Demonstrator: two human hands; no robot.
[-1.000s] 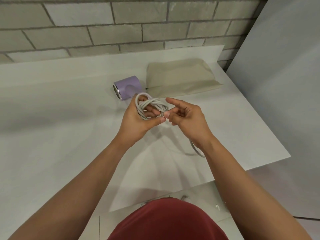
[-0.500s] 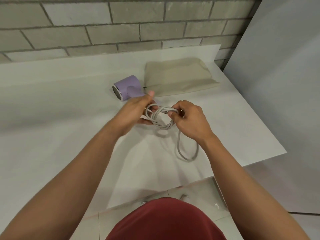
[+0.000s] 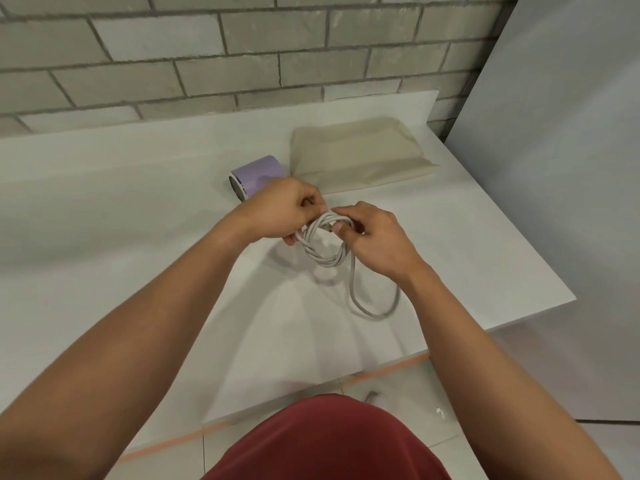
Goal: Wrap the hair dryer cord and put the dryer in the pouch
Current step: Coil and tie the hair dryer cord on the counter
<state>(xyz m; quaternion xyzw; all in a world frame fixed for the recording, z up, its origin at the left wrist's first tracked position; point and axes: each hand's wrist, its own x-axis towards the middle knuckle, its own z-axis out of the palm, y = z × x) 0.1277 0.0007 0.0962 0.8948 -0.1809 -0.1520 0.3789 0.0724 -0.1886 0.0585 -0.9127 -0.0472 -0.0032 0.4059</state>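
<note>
**Two hands on one cord (image 3: pixel 325 252)**

Held coiled just in front of dryer (image 3: pixel 258 176), above table (image 3: pixel 138 220). Gripped on coil's left by left hand (image 3: pixel 287 213), fingers curled round the loops. Pinched at coil's top by right hand (image 3: pixel 377 240), thumb and forefinger closed on strands. Trailing one loose loop onto table, further front-right of dryer. Counted: one lilac dryer, on its side; one beige pouch (image 3: pixel 360 154), flat, just right of dryer.

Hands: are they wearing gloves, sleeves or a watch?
No. The left hand and the right hand are bare: no gloves, rings or watch show. Both forearms are bare too, no sleeves in view. A dark red garment shows lower down.
</note>
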